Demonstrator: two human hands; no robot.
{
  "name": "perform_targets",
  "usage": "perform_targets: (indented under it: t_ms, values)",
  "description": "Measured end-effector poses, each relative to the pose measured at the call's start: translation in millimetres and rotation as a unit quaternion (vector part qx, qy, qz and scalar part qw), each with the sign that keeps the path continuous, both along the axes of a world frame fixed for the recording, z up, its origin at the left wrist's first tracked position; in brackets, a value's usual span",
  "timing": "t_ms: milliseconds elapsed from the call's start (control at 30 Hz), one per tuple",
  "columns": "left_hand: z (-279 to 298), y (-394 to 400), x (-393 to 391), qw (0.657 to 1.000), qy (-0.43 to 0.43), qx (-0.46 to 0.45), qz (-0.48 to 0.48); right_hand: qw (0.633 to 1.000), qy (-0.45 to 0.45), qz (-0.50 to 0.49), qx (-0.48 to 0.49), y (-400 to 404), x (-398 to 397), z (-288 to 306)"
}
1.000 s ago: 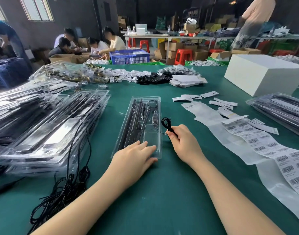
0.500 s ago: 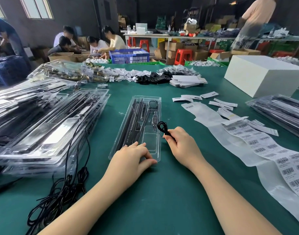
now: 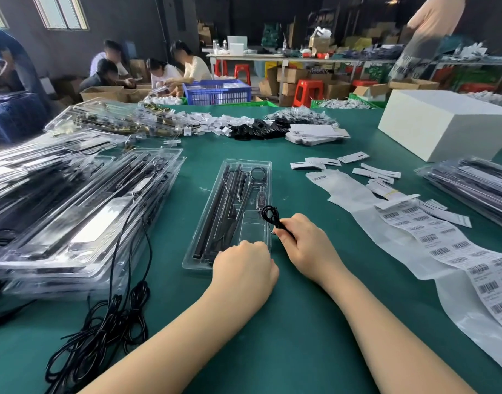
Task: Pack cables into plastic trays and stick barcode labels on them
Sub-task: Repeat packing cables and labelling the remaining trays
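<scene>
Both hands work the tray's near end: my right hand (image 3: 306,240) pinches the coiled cable (image 3: 270,216) just beside the right rim of the tray (image 3: 215,211), whose long axis runs away from me, while my left hand (image 3: 244,265) rests curled on its near edge, nearer the empty pocket.

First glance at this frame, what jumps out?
Centre: a clear tray with black parts on the green table; the left hand rests on its near end, and the right hand pinches a small black cable coil at its right edge. A barcode label strip trails right; stacked trays crowd the left.
</scene>
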State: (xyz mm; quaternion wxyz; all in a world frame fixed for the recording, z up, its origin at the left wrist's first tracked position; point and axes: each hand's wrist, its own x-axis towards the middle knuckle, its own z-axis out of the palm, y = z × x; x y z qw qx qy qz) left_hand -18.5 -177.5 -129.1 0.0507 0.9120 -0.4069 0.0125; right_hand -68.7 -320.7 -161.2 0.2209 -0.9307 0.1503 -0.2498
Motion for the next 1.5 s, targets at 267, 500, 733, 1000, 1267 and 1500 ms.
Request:
perform_targets:
  t_ms: [267, 500, 733, 1000, 1267, 1500]
  values:
    - [-3, -4, -7, 0.992, -0.051, 0.115, -0.028, 1.000, -0.001, 0.004, -0.008, 0, 1, 0]
    - [9, 14, 14, 0.984, -0.091, 0.106, -0.113, 1.000, 0.015, 0.012, -0.020, 0, 1, 1]
    - [8, 34, 38, 0.993, 0.039, -0.098, -0.062, 0.984, 0.000, 0.025, -0.179, 10, -3, 8]
    - [14, 39, 37, 0.976, 0.130, -0.170, -0.031, 0.878, 0.002, 0.115, -0.464, 1, 9, 26]
    - [8, 43, 49, 0.945, 0.218, -0.245, -0.015, 0.833, -0.002, 0.202, -0.515, -4, 30, 37]
    - [4, 42, 50, 0.944, 0.209, -0.253, -0.018, 0.828, 0.131, 0.221, -0.498, -1, 34, 39]
